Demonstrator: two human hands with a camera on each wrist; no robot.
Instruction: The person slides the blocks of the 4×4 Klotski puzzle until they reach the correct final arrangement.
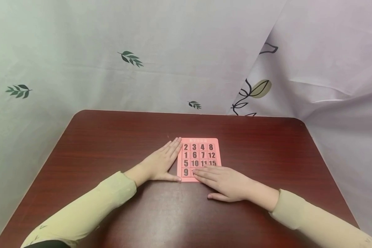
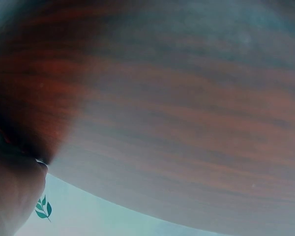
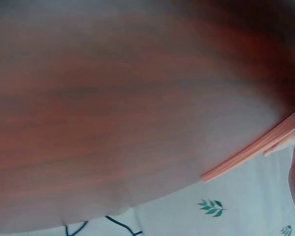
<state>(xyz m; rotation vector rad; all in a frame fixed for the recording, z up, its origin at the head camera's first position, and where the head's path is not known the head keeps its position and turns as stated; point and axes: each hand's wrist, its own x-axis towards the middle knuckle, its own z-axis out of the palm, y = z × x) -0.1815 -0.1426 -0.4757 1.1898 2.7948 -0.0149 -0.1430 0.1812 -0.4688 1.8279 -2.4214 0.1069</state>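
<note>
A pink sliding number puzzle (image 1: 198, 151) lies flat on the table, with black numerals on its square tiles and pale writing along its top border. My left hand (image 1: 161, 162) rests at its left side, straight fingers along that edge and the thumb at the lower left corner. From the right, my right hand (image 1: 227, 182) reaches over the lower right of the board, fingers extended and touching the bottom tiles. Those fingers hide several numerals. The right wrist view catches the puzzle's side edge (image 3: 250, 152); the left wrist view shows only part of the left hand (image 2: 14, 191).
The dark red wooden table (image 1: 111, 137) has rounded far corners. Behind it and at both sides hangs a pale curtain (image 1: 173, 41) printed with green leaves and black plant outlines. Both forearms in light sleeves come in from the near side.
</note>
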